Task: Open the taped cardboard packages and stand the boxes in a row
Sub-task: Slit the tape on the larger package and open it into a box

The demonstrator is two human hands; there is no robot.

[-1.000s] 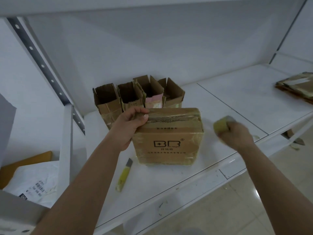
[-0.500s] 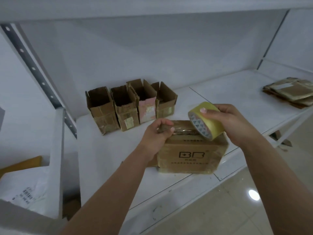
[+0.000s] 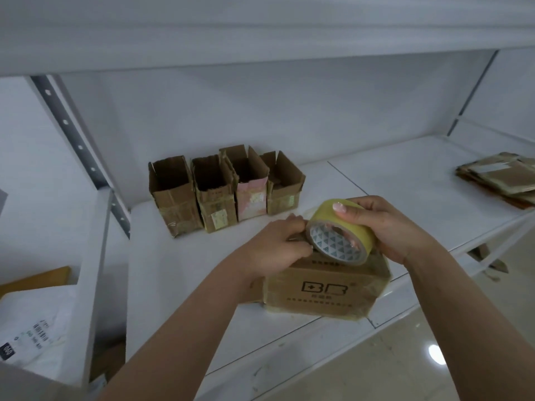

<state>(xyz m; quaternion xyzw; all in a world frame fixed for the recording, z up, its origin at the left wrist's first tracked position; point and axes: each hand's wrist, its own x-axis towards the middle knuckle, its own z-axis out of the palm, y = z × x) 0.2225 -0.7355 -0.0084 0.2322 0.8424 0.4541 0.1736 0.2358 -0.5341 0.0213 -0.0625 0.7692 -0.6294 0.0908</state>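
A taped cardboard box (image 3: 324, 293) with black print lies near the front edge of the white shelf (image 3: 185, 285). My right hand (image 3: 388, 227) grips a yellow tape roll (image 3: 338, 235) just above the box's top. My left hand (image 3: 278, 247) rests on the box's top left edge, its fingertips pinched at the roll's rim; what they hold is hidden. Several small open cardboard boxes (image 3: 225, 186) stand upright in a row at the back of the shelf.
A stack of flattened cardboard (image 3: 500, 180) lies at the far right of the shelf. A white printed bag (image 3: 31, 328) sits lower left, beyond the shelf's upright post (image 3: 95, 256). An upper shelf board (image 3: 260, 33) runs overhead. Glossy floor shows lower right.
My right hand brought the tape roll from the box's right side to above its top. My left hand slid along the top to meet the roll. The view shifted left.
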